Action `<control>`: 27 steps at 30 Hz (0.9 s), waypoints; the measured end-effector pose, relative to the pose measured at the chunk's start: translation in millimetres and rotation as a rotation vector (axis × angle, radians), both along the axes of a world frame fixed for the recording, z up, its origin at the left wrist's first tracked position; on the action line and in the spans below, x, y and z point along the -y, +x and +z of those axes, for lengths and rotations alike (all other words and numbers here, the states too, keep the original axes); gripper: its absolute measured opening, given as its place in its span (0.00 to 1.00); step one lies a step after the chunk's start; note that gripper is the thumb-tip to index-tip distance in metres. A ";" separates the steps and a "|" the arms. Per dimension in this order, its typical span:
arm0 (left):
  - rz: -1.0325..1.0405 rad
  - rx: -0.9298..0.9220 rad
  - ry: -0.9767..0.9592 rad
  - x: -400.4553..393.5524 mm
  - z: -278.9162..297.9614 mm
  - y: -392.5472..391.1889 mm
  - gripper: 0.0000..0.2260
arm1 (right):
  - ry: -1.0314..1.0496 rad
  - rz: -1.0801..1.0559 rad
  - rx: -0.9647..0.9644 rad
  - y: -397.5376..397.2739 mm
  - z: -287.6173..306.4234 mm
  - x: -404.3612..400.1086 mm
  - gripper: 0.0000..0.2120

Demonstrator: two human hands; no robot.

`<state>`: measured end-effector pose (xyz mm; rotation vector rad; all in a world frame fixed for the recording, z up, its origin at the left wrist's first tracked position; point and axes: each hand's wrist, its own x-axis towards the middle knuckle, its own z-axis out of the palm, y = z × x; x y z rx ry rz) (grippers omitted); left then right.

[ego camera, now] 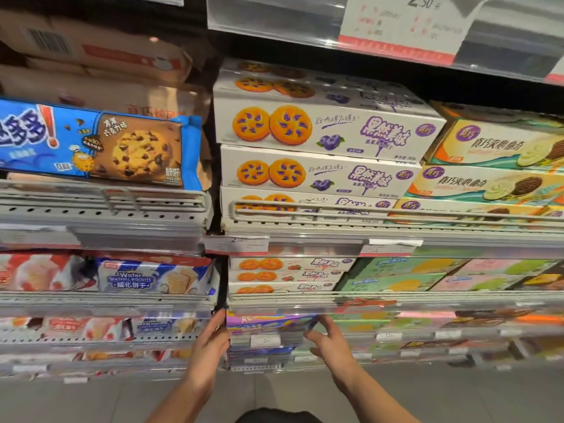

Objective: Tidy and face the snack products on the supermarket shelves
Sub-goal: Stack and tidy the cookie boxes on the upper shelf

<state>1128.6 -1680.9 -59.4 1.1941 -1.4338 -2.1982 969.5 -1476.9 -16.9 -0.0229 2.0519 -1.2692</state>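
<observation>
Purple snack box (270,322) on low shelf, left hand (210,346) and right hand (331,340) grip its ends

The left hand (210,346) and right hand (331,343) are bare, forearms uncovered with no sleeves, rings or watch showing; a dark garment (276,416) shows at the bottom edge.

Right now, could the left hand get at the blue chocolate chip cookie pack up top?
Probably yes: the blue chocolate chip cookie pack sits at the shelf front behind only a low wire rail. The left hand, down at the purple box, must let go first.
</observation>
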 end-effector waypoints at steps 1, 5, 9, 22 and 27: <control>0.006 -0.002 0.007 0.5 0.3 -1.8 0.22 | -0.007 -0.014 -0.004 0.0 0.8 1.8 0.13; 0.005 -0.021 0.046 5.0 2.3 -9.3 0.22 | -0.034 -0.046 0.008 -0.6 -7.1 6.4 0.17; 0.005 -0.003 0.055 10.3 -5.3 -16.1 0.25 | -0.025 -0.040 0.020 -1.0 -17.2 5.2 0.21; -0.054 0.132 -0.128 8.3 1.9 -27.2 0.30 | -0.049 0.026 0.007 0.5 1.0 2.7 0.17; -0.076 0.168 -0.254 -5.7 -0.2 -10.2 0.26 | -0.018 0.070 -0.042 0.2 -1.3 -14.1 0.24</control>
